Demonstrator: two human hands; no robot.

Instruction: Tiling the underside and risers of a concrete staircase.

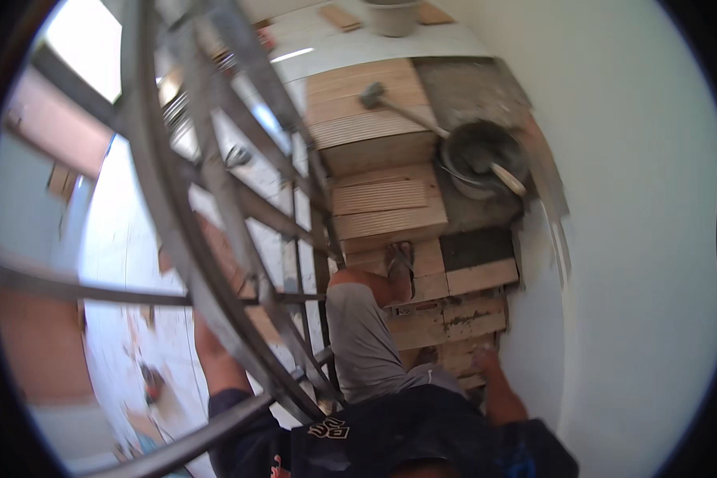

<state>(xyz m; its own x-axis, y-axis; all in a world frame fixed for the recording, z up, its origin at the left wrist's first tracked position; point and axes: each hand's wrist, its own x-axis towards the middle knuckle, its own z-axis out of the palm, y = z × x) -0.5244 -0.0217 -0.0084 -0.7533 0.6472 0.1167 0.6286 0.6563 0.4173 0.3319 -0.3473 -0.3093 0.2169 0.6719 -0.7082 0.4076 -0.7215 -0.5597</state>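
Observation:
My right arm hangs down by the wall, and my right hand (484, 362) is beside the lower steps at their right end. It is small and blurred, so its fingers and anything in them cannot be made out. My left forearm (209, 350) reaches out beyond the metal railing (167, 199); the bars hide my left hand. Wood-look tiles (358, 88) cover much of the staircase. One sandalled foot (399, 263) rests on a step with the knee bent. Loose ribbed tile (380, 197) lies on the step above it.
A mallet (372, 96) lies on an upper step, its handle toward a bucket of grey mortar (478, 151) with a handled tool (507, 179) in it. Bare grey mortar (454, 80) adjoins the right wall (637, 239). Another bucket (393, 17) stands at the top.

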